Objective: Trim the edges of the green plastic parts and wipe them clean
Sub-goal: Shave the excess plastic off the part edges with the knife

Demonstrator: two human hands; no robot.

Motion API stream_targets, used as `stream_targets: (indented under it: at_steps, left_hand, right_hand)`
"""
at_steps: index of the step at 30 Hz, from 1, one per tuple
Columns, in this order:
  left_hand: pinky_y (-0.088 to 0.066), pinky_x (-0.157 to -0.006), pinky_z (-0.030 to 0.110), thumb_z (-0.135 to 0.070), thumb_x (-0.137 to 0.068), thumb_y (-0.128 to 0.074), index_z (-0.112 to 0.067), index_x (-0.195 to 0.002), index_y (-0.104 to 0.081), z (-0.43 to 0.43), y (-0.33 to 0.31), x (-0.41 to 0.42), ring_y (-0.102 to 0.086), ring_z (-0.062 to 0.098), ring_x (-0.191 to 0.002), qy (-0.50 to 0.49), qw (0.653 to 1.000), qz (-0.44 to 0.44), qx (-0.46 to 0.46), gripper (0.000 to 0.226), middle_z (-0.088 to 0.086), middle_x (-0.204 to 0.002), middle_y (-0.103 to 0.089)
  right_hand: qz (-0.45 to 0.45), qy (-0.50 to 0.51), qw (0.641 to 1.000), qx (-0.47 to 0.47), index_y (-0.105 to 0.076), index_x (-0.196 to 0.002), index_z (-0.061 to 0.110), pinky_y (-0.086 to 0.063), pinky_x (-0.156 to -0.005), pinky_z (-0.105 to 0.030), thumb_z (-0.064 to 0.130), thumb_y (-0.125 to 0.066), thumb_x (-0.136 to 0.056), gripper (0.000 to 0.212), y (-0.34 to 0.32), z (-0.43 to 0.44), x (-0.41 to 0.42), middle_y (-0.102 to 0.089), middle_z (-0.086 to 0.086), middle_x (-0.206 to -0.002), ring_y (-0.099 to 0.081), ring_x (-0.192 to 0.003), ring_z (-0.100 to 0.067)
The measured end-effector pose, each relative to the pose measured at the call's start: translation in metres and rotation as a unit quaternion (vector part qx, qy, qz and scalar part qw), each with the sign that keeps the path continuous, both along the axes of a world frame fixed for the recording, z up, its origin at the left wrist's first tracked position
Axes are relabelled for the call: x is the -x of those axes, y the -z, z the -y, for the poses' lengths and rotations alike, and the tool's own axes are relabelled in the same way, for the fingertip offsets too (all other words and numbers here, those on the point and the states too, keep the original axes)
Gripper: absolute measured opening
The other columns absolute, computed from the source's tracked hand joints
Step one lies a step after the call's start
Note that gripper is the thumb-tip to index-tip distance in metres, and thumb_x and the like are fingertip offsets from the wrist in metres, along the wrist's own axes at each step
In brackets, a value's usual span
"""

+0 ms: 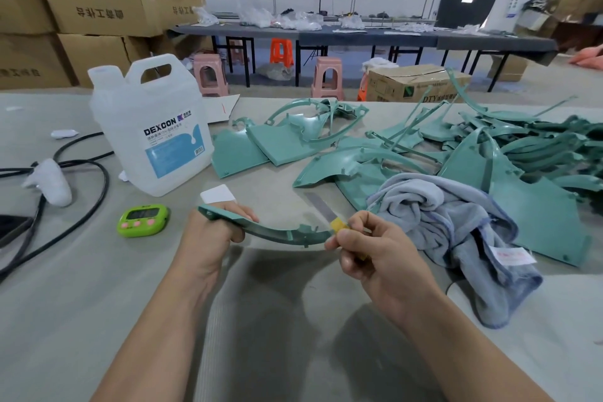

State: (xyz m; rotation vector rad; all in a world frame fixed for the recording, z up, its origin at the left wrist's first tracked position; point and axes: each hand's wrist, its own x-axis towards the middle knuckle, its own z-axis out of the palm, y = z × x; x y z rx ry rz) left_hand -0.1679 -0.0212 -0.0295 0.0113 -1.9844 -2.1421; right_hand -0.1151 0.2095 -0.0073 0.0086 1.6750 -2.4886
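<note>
My left hand point(208, 238) grips one end of a curved green plastic strip point(277, 233) held above the table. My right hand point(368, 248) pinches a small knife point(321, 209) with a yellow handle and a bare metal blade; the blade sits at the strip's right end and points up and away. A grey-blue cloth point(456, 232) lies crumpled just right of my right hand. A pile of green plastic parts point(489, 147) covers the table's far right, with flatter green panels point(261, 147) toward the middle.
A white DEXCON jug point(153, 127) stands at the left. In front of it lie a green timer point(143, 220), a white card point(218, 194), black cables point(81, 173) and a white wad point(52, 181). Cardboard boxes, stools and long tables fill the background.
</note>
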Motion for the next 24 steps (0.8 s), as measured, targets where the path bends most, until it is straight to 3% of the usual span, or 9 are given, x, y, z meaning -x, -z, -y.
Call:
stream_targets:
  at_steps: [6,10,13,16,21,24]
  left_hand:
    - [-0.040,-0.064,0.028,0.000,-0.036,-0.045,-0.015,-0.046,-0.067,-0.0038,-0.0023,-0.0005,-0.058,0.006,-0.064,-0.007,1.000,0.001,0.017,0.028,0.001,-0.063,-0.068]
    - [-0.036,-0.052,0.020,-0.001,-0.038,-0.042,-0.018,-0.043,-0.067,-0.0050,-0.0020,0.0010,-0.054,0.003,-0.057,-0.027,1.000,-0.007,0.005,0.031,-0.003,-0.059,-0.065]
    - [-0.034,-0.049,0.018,0.009,-0.053,-0.043,-0.018,-0.043,-0.067,-0.0065,0.0003,0.0022,-0.052,0.004,-0.053,-0.029,0.999,-0.017,0.003,0.038,-0.003,-0.057,-0.064]
    - [-0.034,-0.047,0.017,0.001,-0.052,-0.046,-0.019,-0.043,-0.066,-0.0054,0.0001,0.0020,-0.050,0.007,-0.054,-0.030,0.999,-0.031,-0.002,0.029,-0.002,-0.056,-0.063]
    - [-0.033,-0.046,0.018,-0.005,-0.049,-0.051,-0.019,-0.043,-0.067,-0.0047,-0.0010,0.0022,-0.048,0.012,-0.054,-0.020,0.999,-0.049,0.001,0.022,0.001,-0.054,-0.062]
    - [-0.034,-0.046,0.017,-0.005,-0.049,-0.051,-0.018,-0.043,-0.067,-0.0064,-0.0013,0.0023,-0.049,0.012,-0.055,-0.026,0.998,-0.049,0.003,0.022,0.000,-0.054,-0.062]
  right_hand:
    - [-0.030,-0.043,0.998,-0.029,-0.047,-0.075,0.015,-0.036,-0.039,-0.023,-0.014,-0.061,-0.088,0.035,0.0021,0.0019,-0.0024,-0.069,-0.025,-0.079,-0.054,-0.044,-0.021]
    - [-0.058,-0.014,0.984,-0.169,-0.052,-0.070,0.020,-0.036,-0.038,-0.024,-0.011,-0.064,-0.083,0.036,0.0030,0.0014,-0.0015,-0.072,-0.023,-0.075,-0.053,-0.043,-0.025]
    - [-0.113,0.028,0.964,-0.240,-0.053,-0.063,0.026,-0.039,-0.042,-0.018,-0.004,-0.066,-0.076,0.034,0.0006,-0.0003,-0.0021,-0.071,-0.020,-0.068,-0.052,-0.040,-0.022]
    - [-0.134,0.009,0.964,-0.229,-0.051,-0.065,0.024,-0.039,-0.042,-0.018,-0.001,-0.066,-0.074,0.031,-0.0013,0.0017,-0.0045,-0.071,-0.021,-0.069,-0.050,-0.039,-0.022]
    - [-0.123,0.008,0.965,-0.233,-0.048,-0.066,0.017,-0.036,-0.042,-0.025,-0.011,-0.065,-0.079,0.036,0.0003,-0.0038,-0.0017,-0.072,-0.019,-0.070,-0.044,-0.038,-0.020]
    - [-0.128,-0.019,0.974,-0.187,-0.049,-0.067,0.019,-0.035,-0.040,-0.022,-0.007,-0.067,-0.076,0.033,-0.0027,-0.0037,-0.0039,-0.071,-0.024,-0.073,-0.043,-0.037,-0.019]
